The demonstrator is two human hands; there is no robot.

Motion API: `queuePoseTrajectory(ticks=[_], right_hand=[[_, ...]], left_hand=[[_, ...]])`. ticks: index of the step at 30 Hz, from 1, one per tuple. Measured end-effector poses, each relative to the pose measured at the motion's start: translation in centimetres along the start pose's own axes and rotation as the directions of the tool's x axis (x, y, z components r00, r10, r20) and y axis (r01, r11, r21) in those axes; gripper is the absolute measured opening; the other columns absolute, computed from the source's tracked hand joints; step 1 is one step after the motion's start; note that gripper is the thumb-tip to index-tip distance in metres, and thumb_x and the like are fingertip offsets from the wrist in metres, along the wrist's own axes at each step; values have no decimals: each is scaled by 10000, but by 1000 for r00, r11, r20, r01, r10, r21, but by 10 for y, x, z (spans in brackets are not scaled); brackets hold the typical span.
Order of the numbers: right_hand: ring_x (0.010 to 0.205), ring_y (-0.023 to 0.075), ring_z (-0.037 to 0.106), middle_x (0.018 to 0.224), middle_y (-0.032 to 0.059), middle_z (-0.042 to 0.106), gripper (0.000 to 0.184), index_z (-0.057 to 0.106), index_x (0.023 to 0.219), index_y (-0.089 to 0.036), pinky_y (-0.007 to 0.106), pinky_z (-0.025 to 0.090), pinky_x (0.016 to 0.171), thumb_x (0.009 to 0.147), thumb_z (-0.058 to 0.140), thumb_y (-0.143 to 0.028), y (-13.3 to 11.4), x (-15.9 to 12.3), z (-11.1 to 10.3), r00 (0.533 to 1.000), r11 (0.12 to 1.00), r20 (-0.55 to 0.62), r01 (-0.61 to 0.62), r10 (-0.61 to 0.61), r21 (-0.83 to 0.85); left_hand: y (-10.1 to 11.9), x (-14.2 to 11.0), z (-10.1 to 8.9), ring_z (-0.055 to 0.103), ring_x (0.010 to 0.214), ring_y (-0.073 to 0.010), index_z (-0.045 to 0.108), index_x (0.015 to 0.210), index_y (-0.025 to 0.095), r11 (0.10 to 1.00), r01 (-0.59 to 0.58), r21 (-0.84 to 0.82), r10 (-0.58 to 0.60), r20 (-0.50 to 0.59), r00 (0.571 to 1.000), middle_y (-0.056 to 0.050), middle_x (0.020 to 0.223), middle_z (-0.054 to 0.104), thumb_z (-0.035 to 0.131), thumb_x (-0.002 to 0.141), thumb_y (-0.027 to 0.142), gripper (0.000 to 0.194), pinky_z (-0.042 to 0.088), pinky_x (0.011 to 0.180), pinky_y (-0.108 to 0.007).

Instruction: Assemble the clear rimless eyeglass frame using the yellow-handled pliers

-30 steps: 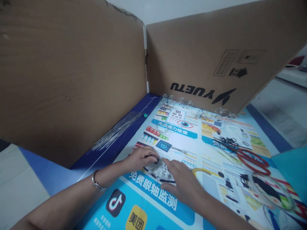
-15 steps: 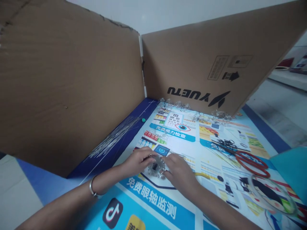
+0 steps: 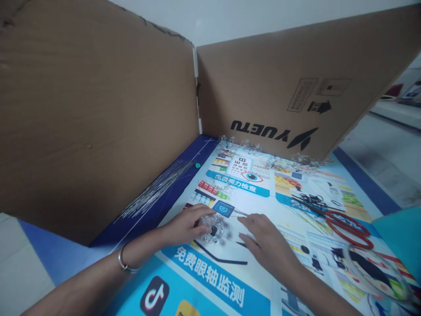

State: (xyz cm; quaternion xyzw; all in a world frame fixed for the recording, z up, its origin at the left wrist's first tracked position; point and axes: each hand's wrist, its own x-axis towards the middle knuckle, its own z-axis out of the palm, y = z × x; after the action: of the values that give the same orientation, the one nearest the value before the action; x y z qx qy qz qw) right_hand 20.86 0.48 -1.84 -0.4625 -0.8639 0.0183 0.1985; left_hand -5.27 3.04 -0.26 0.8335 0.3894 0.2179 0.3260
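Note:
My left hand (image 3: 189,226) pinches the left edge of a small round cluster of clear beads (image 3: 214,229) with a dark spot in its middle. It is held just over the printed table cover; fine detail is too blurred to tell. To the right of it, apart from the beads, my right hand (image 3: 263,239) has thumb and fingers spread with nothing visible between them. By its fingertips lies the thin metal tip of a tool (image 3: 241,213); the rest of that tool is hidden under the hand.
Silver wires (image 3: 154,191) lie along the left cardboard panel (image 3: 98,109). Scissors with red handles (image 3: 348,228) and black loops (image 3: 314,201) sit at right, near a clear round dish (image 3: 378,272). More clear bead pieces (image 3: 304,160) line the back cardboard panel (image 3: 263,87).
My right hand has let go of the bead cluster and moved right, its fingers opening. The yellow handle seen earlier is now hidden by it. My left hand keeps hold of the cluster.

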Motion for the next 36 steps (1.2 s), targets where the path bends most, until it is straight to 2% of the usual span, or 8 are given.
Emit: queuePoseTrajectory(ticks=[4,9,11,16,20,27,31,36], right_hand=[[939,228,535,1002,107,616,266,598,1088,-142,376,448,825,888,438,-211,18,9,1,1000,987,-1,-6,6,-163],[872,220,540,920,94,616,212,616,1017,-143,346,436,771,871,471,-193,31,22,11,999,976,34,39,-33,-215],[842,207,538,877,79,608,187,626,947,-162,326,420,753,881,451,-176,32,23,12,997,971,53,64,-53,-230],[775,195,522,786,61,580,178,598,815,-172,299,381,690,857,446,-89,30,20,7,992,951,102,98,-70,-294],[741,208,505,768,70,568,233,561,778,-165,299,355,645,757,447,36,28,20,4,987,921,138,123,-77,-368],[715,216,515,756,83,564,243,515,770,-162,296,346,612,717,437,61,30,20,4,982,886,176,144,-71,-442],[728,212,524,764,81,564,239,500,776,-165,292,355,631,714,432,56,32,19,4,982,887,185,117,-37,-446],[733,207,535,772,82,571,256,506,791,-160,281,347,614,692,428,63,32,18,4,981,891,188,44,47,-452]], left_hand=[[-2,-3,-7,443,1170,-234,456,1267,232,993,-71,91,67,52,996,-89,1259,502,570,819,245,462,352,996,-395],[-2,-3,-20,481,1120,-236,457,1267,238,994,-67,89,57,117,991,-92,1236,514,590,812,251,475,386,961,-378],[0,-3,-26,510,1064,-226,469,1260,238,995,-76,70,64,151,986,-88,1198,531,610,797,251,484,414,921,-347],[-2,-5,-40,560,785,-146,465,1276,250,1000,-25,6,23,230,973,-73,1144,537,660,744,235,566,474,676,-234],[-7,-7,-45,553,744,-137,514,1235,251,1000,27,0,-26,236,971,-48,1035,579,673,725,247,534,453,606,-200],[-6,-5,-28,554,559,-99,619,995,161,992,126,-13,-121,201,972,-28,847,623,600,784,371,298,392,506,-187],[-5,-2,-12,548,625,-125,641,823,157,985,96,144,-109,86,990,9,694,613,612,767,321,175,354,541,-192],[0,5,8,535,598,-125,616,756,156,963,216,160,-214,-32,976,11,634,596,559,786,273,134,325,512,-195]])
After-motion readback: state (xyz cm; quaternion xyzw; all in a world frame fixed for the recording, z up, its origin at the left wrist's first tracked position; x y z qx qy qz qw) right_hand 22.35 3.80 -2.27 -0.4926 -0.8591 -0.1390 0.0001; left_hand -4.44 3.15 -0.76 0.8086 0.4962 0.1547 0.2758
